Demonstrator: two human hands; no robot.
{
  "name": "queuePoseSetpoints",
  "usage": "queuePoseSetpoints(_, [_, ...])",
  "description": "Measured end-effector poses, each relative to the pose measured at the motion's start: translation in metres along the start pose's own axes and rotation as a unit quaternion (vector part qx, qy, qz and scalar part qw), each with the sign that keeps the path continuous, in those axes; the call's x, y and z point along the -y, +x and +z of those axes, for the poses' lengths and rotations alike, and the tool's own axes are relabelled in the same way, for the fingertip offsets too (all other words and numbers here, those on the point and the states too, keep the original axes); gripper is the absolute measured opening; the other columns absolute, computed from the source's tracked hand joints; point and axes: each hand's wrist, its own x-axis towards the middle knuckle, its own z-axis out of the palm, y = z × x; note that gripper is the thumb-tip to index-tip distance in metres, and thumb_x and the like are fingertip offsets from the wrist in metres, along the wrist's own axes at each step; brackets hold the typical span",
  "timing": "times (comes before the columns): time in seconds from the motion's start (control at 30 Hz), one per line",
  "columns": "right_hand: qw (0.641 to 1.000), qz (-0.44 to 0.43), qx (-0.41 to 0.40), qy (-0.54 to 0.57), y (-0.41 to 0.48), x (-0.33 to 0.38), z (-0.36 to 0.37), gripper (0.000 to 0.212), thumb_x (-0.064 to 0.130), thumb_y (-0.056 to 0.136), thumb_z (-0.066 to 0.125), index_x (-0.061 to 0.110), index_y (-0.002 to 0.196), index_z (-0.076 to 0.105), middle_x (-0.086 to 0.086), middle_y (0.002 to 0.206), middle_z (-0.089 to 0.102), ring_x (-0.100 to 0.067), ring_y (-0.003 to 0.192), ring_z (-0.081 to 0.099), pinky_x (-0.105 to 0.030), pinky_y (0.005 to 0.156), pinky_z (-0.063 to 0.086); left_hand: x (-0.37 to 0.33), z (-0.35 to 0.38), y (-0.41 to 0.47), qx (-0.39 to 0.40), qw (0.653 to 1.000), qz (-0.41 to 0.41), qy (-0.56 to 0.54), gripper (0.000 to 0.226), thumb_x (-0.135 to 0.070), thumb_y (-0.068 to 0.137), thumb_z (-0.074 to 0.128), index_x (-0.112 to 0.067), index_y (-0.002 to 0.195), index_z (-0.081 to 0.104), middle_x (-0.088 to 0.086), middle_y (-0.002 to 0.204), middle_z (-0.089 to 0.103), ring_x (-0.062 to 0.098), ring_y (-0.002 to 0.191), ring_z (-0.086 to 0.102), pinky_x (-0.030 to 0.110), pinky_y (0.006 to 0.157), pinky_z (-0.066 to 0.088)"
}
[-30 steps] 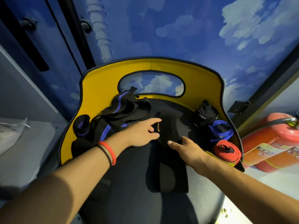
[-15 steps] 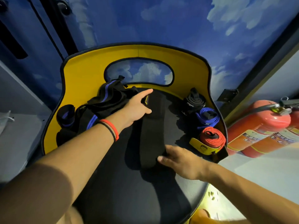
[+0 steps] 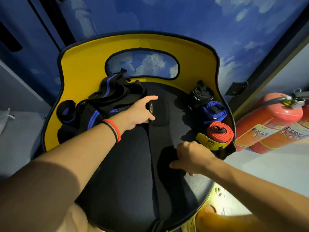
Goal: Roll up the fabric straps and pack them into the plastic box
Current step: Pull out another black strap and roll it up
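Observation:
A long black fabric strap [image 3: 158, 138] lies stretched front to back on the dark seat of a chair [image 3: 127, 173]. My left hand [image 3: 142, 113] grips the strap's far, padded end, index finger above and thumb below its edge. My right hand [image 3: 190, 158] has its fingers curled over the strap's folded near end. Three rolled straps stand along the seat's right side: black [image 3: 200, 95], blue [image 3: 215, 110] and red [image 3: 219, 133], the red one with a yellow label. No plastic box is in view.
A loose pile of black-and-blue straps [image 3: 113, 96] and a small black-and-purple roll [image 3: 66, 111] lie at the seat's left. The yellow chair back [image 3: 83, 67] curves round the far side. Two red fire extinguishers [image 3: 267, 121] lie on the floor at right.
My right hand has gone from lying flat beside the strap to curling over its near end, which is now folded over. My left hand stays at the far end.

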Motion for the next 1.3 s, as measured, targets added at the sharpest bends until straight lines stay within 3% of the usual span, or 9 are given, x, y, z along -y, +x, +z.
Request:
queuePoseSetpoints(0.23, [0.949,-0.037,-0.193,0.247,0.034,0.012,-0.02,0.038,0.036,0.092,0.068,0.019,0.121,0.053,-0.007,0.116,0.059,-0.026,0.106,0.061,-0.043,0.093,0.051,0.02,0.006,-0.014,0.062,0.998,-0.032,-0.014,0.069,0.012,0.086,0.068,-0.036,0.135,0.059,-0.005,0.116,0.049,0.016,0.087,0.066,0.028,0.074,0.061])
queuePoseSetpoints(0.4, [0.937,0.023,-0.162,0.31,0.067,0.02,-0.024,0.055,0.04,0.097,0.063,0.022,0.144,0.043,-0.014,0.137,0.055,-0.031,0.122,0.056,-0.035,0.098,0.046,0.023,0.007,-0.02,0.11,0.992,-0.044,-0.038,0.044,0.008,0.087,0.069,-0.028,0.113,0.074,-0.001,0.124,0.059,0.008,0.101,0.064,0.028,0.087,0.06])
queuePoseSetpoints(0.6, [0.915,0.037,-0.173,0.363,0.081,0.02,-0.024,0.064,0.019,0.079,0.083,0.025,0.136,0.054,-0.01,0.12,0.061,-0.024,0.101,0.062,-0.027,0.085,0.049,0.028,-0.002,-0.014,0.074,0.989,-0.073,-0.106,0.023,0.008,0.09,0.066,-0.013,0.1,0.066,0.01,0.113,0.062,0.013,0.094,0.065,0.031,0.08,0.06])
queuePoseSetpoints(0.77, [0.935,-0.047,-0.184,0.299,0.069,0.022,-0.008,0.074,0.007,0.082,0.076,0.032,0.145,0.046,-0.004,0.116,0.039,-0.016,0.1,0.048,-0.024,0.095,0.043,0.02,-0.005,0.004,-0.007,0.976,-0.027,-0.214,0.066,-0.003,0.09,0.073,-0.038,0.138,0.044,0.001,0.121,0.066,0.016,0.107,0.067,0.034,0.083,0.055])
queuePoseSetpoints(0.83, [0.945,-0.075,-0.2,0.246,0.065,0.023,0.0,0.077,0.007,0.084,0.074,0.033,0.15,0.043,-0.001,0.118,0.036,-0.018,0.106,0.049,-0.029,0.097,0.048,0.018,-0.001,0.01,-0.001,0.99,0.034,-0.137,0.076,0.008,0.086,0.068,-0.048,0.135,0.051,-0.005,0.128,0.06,0.017,0.115,0.065,0.028,0.086,0.05])
queuePoseSetpoints(0.93, [0.952,-0.087,-0.23,0.18,0.066,0.019,0.005,0.077,0.009,0.087,0.072,0.029,0.153,0.039,-0.003,0.125,0.037,-0.023,0.114,0.048,-0.027,0.099,0.046,0.018,0.008,0.019,-0.001,0.993,0.12,0.006,0.07,0.021,0.079,0.057,-0.035,0.119,0.071,-0.002,0.135,0.059,0.015,0.123,0.059,0.014,0.089,0.045])
queuePoseSetpoints(1.0, [0.964,-0.083,-0.229,0.11,0.066,0.016,0.006,0.07,0.018,0.092,0.069,0.028,0.154,0.037,-0.005,0.133,0.037,-0.026,0.119,0.044,-0.032,0.101,0.045,0.017,0.011,0.024,-0.015,0.989,0.132,0.068,0.066,0.021,0.082,0.056,-0.029,0.123,0.07,-0.003,0.155,0.039,0.013,0.138,0.045,0.004,0.092,0.04])
queuePoseSetpoints(1.13, [0.975,-0.051,-0.211,-0.043,0.069,0.016,0.011,0.057,0.042,0.104,0.046,0.035,0.157,0.025,-0.005,0.146,0.031,-0.028,0.125,0.037,-0.041,0.101,0.04,0.033,0.007,0.024,-0.038,0.938,0.102,0.33,0.063,-0.001,0.09,0.067,-0.039,0.139,0.056,-0.019,0.166,-0.013,0.02,0.154,0.005,0.038,0.12,0.027])
queuePoseSetpoints(1.3, [0.976,-0.031,-0.193,-0.093,0.083,0.021,0.004,0.055,0.046,0.107,0.034,0.037,0.159,0.017,-0.007,0.157,0.023,-0.032,0.135,0.031,-0.045,0.106,0.035,0.024,-0.003,0.007,-0.035,0.926,0.114,0.359,0.044,-0.022,0.094,0.071,-0.032,0.135,0.062,-0.007,0.153,0.034,0.021,0.141,0.034,0.041,0.116,0.036])
